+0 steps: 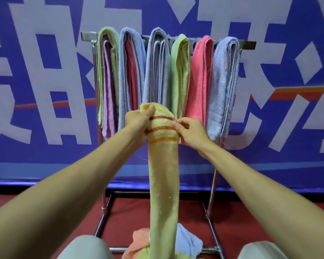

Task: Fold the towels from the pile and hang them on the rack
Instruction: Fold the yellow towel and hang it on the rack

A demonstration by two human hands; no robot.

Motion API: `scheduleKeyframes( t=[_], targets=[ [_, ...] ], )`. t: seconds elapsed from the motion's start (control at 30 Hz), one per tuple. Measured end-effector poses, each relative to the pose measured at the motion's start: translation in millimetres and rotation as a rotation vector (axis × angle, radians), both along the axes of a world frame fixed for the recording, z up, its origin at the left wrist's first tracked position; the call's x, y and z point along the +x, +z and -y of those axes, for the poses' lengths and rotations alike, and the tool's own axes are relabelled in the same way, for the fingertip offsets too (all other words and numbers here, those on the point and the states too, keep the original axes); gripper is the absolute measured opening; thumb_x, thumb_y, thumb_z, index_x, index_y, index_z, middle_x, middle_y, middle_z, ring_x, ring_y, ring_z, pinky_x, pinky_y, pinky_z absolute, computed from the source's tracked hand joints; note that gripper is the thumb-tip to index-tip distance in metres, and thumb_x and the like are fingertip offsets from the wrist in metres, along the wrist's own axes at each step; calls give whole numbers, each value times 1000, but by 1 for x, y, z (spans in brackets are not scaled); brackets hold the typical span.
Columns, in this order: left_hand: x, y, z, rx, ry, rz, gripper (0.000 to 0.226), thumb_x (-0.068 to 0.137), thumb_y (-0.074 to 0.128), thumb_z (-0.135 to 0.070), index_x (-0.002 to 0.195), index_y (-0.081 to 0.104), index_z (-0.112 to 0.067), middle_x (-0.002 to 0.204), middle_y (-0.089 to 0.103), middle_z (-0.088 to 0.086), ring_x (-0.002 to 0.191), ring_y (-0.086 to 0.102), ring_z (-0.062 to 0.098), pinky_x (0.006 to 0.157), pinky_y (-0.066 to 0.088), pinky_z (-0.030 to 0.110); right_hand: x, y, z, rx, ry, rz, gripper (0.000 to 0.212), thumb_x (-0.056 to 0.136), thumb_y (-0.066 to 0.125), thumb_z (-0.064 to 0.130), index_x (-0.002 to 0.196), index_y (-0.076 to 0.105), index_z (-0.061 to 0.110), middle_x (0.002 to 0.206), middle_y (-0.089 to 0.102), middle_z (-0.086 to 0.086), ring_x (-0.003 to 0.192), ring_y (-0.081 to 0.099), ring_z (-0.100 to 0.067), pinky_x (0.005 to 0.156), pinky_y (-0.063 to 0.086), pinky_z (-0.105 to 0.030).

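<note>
Six folded towels (180,71) on rack (248,44)

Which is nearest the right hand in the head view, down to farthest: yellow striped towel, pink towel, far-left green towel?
1. yellow striped towel, pinched by the right hand and left hand.
2. pink towel, just behind it on the rack.
3. far-left green towel, rack's far-left end.

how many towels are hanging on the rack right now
6 bundles across the rack, left to right: green, blue, grey-blue, green, pink, blue. The first two wrap other towels, so more may be hidden.
</note>
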State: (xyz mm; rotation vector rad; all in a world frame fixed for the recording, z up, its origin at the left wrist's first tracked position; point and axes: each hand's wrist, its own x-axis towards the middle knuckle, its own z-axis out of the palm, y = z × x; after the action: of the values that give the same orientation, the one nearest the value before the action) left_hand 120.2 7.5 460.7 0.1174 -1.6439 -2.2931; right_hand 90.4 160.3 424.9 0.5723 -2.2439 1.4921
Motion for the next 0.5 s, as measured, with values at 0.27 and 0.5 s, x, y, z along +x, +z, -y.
scheduleKeyframes(
  t=[0.27, 0.5],
  targets=[
    [-5, -2, 10, 166, -23, 156, 29, 88, 69, -15, 110, 61, 0, 95, 68, 12, 75, 67, 23, 48, 56, 36, -2, -19, 3, -204, 275, 317, 29, 96, 57, 30, 99, 67, 3, 84, 69, -4, 72, 63, -9, 81, 54, -33],
    [-17, -13, 28, 225, -168, 198, 32, 91, 64, -25, 116, 63, -5, 108, 70, 11, 88, 70, 23, 57, 60, 38, -5, -68, 14, -275, 396, 560, 24, 96, 55, 25, 102, 66, 5, 98, 69, -12, 83, 65, -20, 77, 50, -30]
  ],
)
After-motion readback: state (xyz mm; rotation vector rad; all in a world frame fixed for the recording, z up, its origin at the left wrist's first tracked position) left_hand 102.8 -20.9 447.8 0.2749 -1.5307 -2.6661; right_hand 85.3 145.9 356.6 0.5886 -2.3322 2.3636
